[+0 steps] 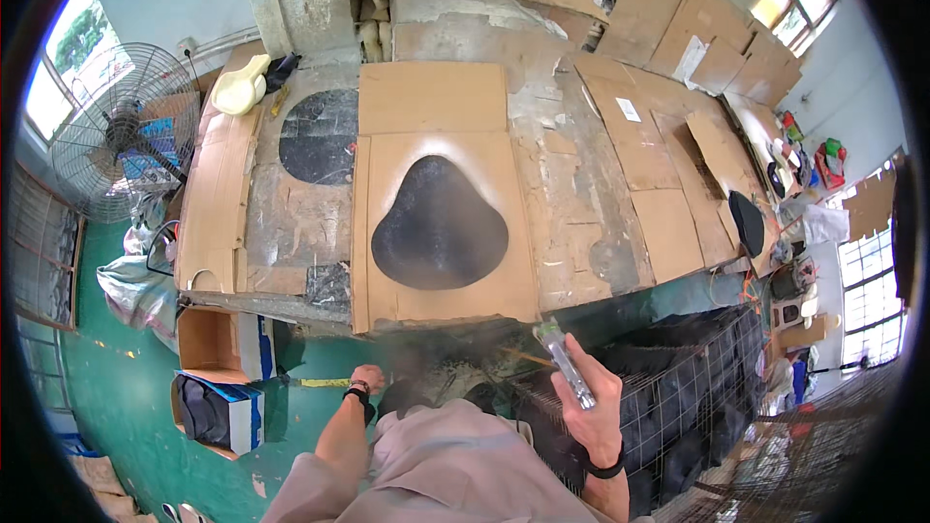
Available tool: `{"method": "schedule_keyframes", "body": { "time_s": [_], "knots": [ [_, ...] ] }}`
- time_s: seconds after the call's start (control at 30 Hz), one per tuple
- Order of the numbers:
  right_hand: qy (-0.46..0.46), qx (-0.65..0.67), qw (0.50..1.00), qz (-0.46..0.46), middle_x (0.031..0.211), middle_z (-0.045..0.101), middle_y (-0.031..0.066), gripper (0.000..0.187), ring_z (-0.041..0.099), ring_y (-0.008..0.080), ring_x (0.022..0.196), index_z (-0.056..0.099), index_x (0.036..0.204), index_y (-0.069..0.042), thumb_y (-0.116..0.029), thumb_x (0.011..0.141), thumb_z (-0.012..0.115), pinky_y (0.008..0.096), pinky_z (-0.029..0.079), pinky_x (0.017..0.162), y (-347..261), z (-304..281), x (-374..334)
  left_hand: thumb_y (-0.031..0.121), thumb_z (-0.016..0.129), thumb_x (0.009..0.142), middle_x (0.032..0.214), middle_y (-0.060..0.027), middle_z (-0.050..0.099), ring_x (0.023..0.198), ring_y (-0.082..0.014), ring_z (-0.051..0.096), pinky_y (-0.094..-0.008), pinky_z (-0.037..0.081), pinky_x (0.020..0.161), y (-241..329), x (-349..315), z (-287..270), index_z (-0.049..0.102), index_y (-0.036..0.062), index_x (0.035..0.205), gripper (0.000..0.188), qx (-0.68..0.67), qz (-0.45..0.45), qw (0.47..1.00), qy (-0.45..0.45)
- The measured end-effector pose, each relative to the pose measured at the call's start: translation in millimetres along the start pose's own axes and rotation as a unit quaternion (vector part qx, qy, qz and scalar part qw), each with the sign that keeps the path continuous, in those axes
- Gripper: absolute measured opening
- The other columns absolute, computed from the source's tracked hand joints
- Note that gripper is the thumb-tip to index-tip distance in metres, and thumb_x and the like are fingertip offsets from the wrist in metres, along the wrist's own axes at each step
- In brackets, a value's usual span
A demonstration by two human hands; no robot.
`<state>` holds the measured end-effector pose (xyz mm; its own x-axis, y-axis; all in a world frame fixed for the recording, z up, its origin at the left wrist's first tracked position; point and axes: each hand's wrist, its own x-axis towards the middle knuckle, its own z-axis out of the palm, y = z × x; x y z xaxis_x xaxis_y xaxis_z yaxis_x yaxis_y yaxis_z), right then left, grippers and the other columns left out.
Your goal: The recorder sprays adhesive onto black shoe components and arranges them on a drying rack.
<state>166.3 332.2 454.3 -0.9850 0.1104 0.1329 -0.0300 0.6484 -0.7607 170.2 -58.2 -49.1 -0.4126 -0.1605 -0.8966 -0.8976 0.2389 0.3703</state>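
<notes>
Slim silvery-clear, green-tipped, rod-shaped hand tool (565,364) gripped at right

Left: we see the bare left hand (367,379) curled, low; whether it grips anything, we can't tell. Middle: black rounded-triangle sheet (438,228), material unclear, flat on tan cardboard (431,99), narrow end pointing away from the wearer; we'd guess light, bendable, best lifted by its edges. Right: bare right hand (598,393) closed round the tool, by the near edge of the patched worktable (572,223). Long axis slants, green tip up-left. We'd judge it light, stiff, maybe slick; hold mid-body.
</notes>
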Motion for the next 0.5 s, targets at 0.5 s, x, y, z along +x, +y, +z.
{"method": "schedule_keyframes", "body": {
  "time_s": [0.5],
  "knots": [
    [-0.017,0.006,1.0,-0.026,0.096,0.074,0.0178,0.057,0.07,0.0252,0.078,0.067,0.136,0.005,0.007,0.08,0.079,0.0308,0.054,0.072,-29.8,-25.2,-15.9,0.012,0.06,0.096,0.089,-0.0087,0.076,0.08,-0.0241,0.074,-0.0386,0.058,0.064,-1.7,52.3,16.2,0.074,0.0081,0.112,0.021,0.135,0.151,0.979,-0.002]
  ]
}}
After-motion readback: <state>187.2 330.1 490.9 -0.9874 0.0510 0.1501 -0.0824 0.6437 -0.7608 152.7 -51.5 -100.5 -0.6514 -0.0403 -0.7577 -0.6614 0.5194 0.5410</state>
